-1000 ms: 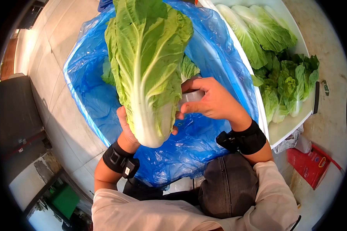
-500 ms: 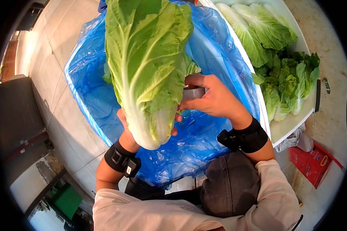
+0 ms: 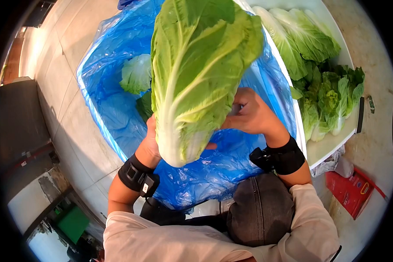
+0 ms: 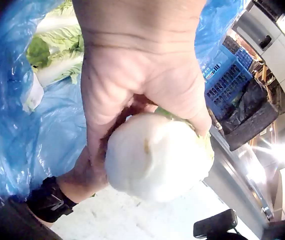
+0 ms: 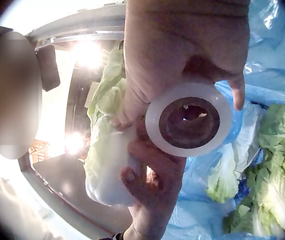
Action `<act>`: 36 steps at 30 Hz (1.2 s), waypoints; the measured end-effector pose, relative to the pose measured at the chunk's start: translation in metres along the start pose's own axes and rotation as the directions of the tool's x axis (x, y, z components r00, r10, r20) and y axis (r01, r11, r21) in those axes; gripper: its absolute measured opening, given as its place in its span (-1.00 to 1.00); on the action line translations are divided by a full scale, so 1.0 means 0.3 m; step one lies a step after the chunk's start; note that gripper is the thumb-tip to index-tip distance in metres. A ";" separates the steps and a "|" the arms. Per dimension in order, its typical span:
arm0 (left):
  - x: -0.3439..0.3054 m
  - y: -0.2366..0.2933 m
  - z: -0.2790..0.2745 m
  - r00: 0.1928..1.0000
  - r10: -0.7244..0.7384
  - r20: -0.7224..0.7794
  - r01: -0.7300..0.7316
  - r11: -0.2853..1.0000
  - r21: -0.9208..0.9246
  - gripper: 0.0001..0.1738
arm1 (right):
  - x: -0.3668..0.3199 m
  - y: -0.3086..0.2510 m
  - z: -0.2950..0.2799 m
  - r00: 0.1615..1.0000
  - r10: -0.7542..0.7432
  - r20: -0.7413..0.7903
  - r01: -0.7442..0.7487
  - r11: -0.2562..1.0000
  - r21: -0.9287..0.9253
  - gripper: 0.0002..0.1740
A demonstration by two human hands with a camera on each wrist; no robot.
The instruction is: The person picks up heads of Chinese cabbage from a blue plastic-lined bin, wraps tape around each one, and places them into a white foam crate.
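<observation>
A napa cabbage (image 3: 196, 83) is held over the blue plastic bag (image 3: 111, 111), its white base toward the person. My left hand (image 3: 150, 139) grips it near the base from below and the left side; the cut end of the cabbage (image 4: 160, 160) fills the middle of the left wrist view. My right hand (image 3: 253, 114) is at the cabbage's right side, its fingertips right at the leaves. It holds a roll of tape (image 5: 226, 120), a pale ring seen end-on in the right wrist view and mostly hidden in the head view.
Several cabbages (image 3: 137, 74) lie inside the bag. To the right stands a white bin (image 3: 302, 144) with pale cabbages (image 3: 301, 37) and darker leafy greens (image 3: 332, 98). A red dustpan-like object (image 3: 349, 190) lies on the floor at the right; tiles (image 3: 65, 113) extend on the left.
The cabbage and both hands have shifted to the right, uncovering cabbage inside the bag at left. The tape roll, plain beside the cabbage earlier, is now mostly hidden in the head view.
</observation>
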State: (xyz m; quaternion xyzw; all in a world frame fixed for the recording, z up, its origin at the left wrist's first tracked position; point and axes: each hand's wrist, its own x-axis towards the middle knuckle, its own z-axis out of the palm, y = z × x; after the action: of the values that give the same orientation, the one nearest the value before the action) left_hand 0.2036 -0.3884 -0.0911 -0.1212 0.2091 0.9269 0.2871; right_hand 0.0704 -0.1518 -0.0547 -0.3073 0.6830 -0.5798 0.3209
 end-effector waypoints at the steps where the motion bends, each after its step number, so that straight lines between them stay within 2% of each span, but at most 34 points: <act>1: 0.005 0.003 0.008 0.999 -0.029 -0.027 0.027 0.996 -0.085 0.14 | -0.003 -0.002 0.001 1.000 -0.001 0.001 0.001 1.000 0.000 -0.62; 2: 0.009 0.005 0.010 0.997 -0.061 -0.051 0.052 0.984 -0.170 0.11 | -0.007 -0.005 0.002 1.000 -0.017 -0.023 0.017 1.000 0.006 -0.63; 3: 0.011 -0.005 -0.027 0.997 -0.060 -0.050 0.051 0.984 -0.170 0.11 | -0.010 -0.006 0.000 0.998 -0.033 -0.048 0.033 0.999 0.010 -0.63; 5: 0.017 -0.039 -0.134 0.978 -0.081 -0.191 0.068 0.995 -0.070 0.02 | -0.017 0.004 -0.009 0.998 0.009 -0.064 -0.004 0.997 0.080 -0.64; 6: 0.016 -0.007 -0.069 0.985 0.057 -0.161 -0.032 0.988 0.153 -0.14 | -0.019 0.008 -0.015 0.996 0.051 -0.079 -0.038 0.988 0.151 -0.65; 7: 0.024 0.000 -0.049 0.985 0.061 -0.160 -0.036 0.988 0.152 -0.14 | -0.021 0.001 -0.025 0.996 0.050 -0.076 -0.038 0.988 0.149 -0.65; 9: 0.044 0.004 -0.023 0.959 0.251 -0.129 -0.213 0.944 0.252 -0.24 | -0.027 -0.020 -0.046 0.992 0.116 -0.058 -0.113 0.992 0.057 -0.66; 10: 0.049 0.005 -0.007 0.922 0.338 -0.188 -0.289 0.925 0.245 -0.43 | -0.032 -0.018 -0.052 0.992 0.119 -0.051 -0.116 0.992 0.055 -0.66; 11: 0.056 0.006 0.003 0.918 0.344 -0.196 -0.296 0.925 0.239 -0.43 | -0.036 -0.015 -0.056 0.993 0.066 -0.094 -0.072 0.996 -0.061 -0.66; 12: 0.063 0.009 0.010 0.885 0.428 -0.184 -0.362 0.880 0.306 -0.49 | -0.034 -0.012 -0.052 0.992 0.007 -0.128 -0.029 0.984 -0.173 -0.66; 13: 0.071 0.009 0.014 0.845 0.507 -0.168 -0.422 0.826 0.373 -0.56 | -0.024 -0.001 -0.039 0.994 0.010 -0.112 -0.029 0.985 -0.168 -0.66; 14: 0.084 -0.003 0.022 0.791 0.567 -0.228 -0.442 0.789 0.428 -0.62 | -0.011 0.014 -0.020 0.980 -0.012 -0.196 -0.005 0.996 -0.087 -0.66; 15: 0.084 -0.007 0.025 0.783 0.572 -0.245 -0.444 0.789 0.425 -0.62 | -0.002 0.025 -0.004 0.960 -0.024 -0.280 0.022 1.000 -0.008 -0.66; 16: 0.081 -0.007 0.027 0.792 0.568 -0.226 -0.440 0.786 0.434 -0.52 | -0.002 0.005 -0.002 0.961 0.057 -0.272 -0.058 0.998 0.006 -0.67; 17: 0.076 -0.009 0.028 0.799 0.562 -0.214 -0.435 0.785 0.441 -0.43 | 0.000 0.008 -0.004 0.967 0.068 -0.247 -0.067 0.998 0.011 -0.67; 18: 0.076 -0.001 0.016 0.817 0.558 -0.147 -0.432 0.760 0.486 -0.27 | 0.004 0.015 -0.004 0.960 0.050 -0.274 -0.070 0.996 -0.060 -0.68; 19: 0.072 -0.004 0.002 0.806 0.564 -0.177 -0.431 0.766 0.477 -0.27 | 0.007 0.021 0.010 0.954 0.035 -0.296 -0.076 0.989 -0.127 -0.68; 20: 0.082 -0.003 -0.006 0.809 0.579 -0.103 -0.437 0.710 0.552 -0.33 | 0.016 0.003 0.016 0.946 0.122 -0.301 -0.135 0.991 -0.021 -0.68; 21: 0.085 -0.010 -0.003 0.811 0.584 -0.030 -0.442 0.646 0.622 -0.39 | 0.020 0.004 0.027 0.952 0.127 -0.280 -0.137 0.990 -0.016 -0.68; 22: 0.081 -0.007 0.031 0.822 0.569 -0.012 -0.448 0.660 0.603 -0.19 | 0.023 0.005 0.037 0.953 0.070 -0.294 -0.097 0.992 -0.078 -0.67; 23: 0.085 -0.014 0.029 0.818 0.575 -0.013 -0.452 0.658 0.603 -0.19 | 0.024 0.004 0.038 0.949 0.006 -0.314 -0.054 0.988 -0.145 -0.66; 25: 0.098 -0.028 0.024 0.785 0.620 0.001 -0.397 0.500 0.770 0.01 | 0.021 0.017 0.044 0.955 0.016 -0.297 -0.070 0.983 -0.172 -0.66; 26: 0.107 -0.028 0.025 0.759 0.651 -0.009 -0.386 0.462 0.799 0.08 | 0.027 0.020 0.052 0.956 -0.071 -0.285 -0.001 0.969 -0.247 -0.66; 27: 0.113 -0.028 0.034 0.758 0.652 -0.003 -0.394 0.460 0.796 0.08 | 0.031 0.028 0.053 0.952 -0.157 -0.265 0.067 0.945 -0.320 -0.66; 29: 0.116 -0.025 0.053 0.756 0.642 -0.129 -0.340 0.554 0.760 0.06 | 0.034 0.061 0.052 0.936 -0.217 -0.276 0.121 0.938 -0.326 -0.64; 31: 0.119 -0.019 0.043 0.744 0.656 -0.125 -0.344 0.536 0.771 0.01 | 0.032 0.052 0.063 0.939 -0.132 -0.319 0.038 0.958 -0.284 -0.61; 33: 0.119 -0.013 0.036 0.767 0.616 -0.180 -0.332 0.621 0.711 -0.07 | 0.033 0.054 0.060 0.925 -0.170 -0.339 0.065 0.952 -0.299 -0.59; 34: 0.121 -0.014 0.033 0.768 0.615 -0.176 -0.333 0.620 0.711 -0.07 | 0.031 0.052 0.056 0.928 -0.121 -0.353 0.037 0.971 -0.234 -0.60; 36: 0.120 -0.018 0.030 0.805 0.551 -0.219 -0.355 0.744 0.567 -0.13 | 0.024 0.042 0.047 0.928 -0.072 -0.364 0.010 0.985 -0.171 -0.61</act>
State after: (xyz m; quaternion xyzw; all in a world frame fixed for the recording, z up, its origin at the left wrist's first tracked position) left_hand 0.1768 -0.3629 -0.0974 -0.1609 0.5152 0.8415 0.0243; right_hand 0.0765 -0.1641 -0.0695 -0.2328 0.7703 -0.5750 0.1478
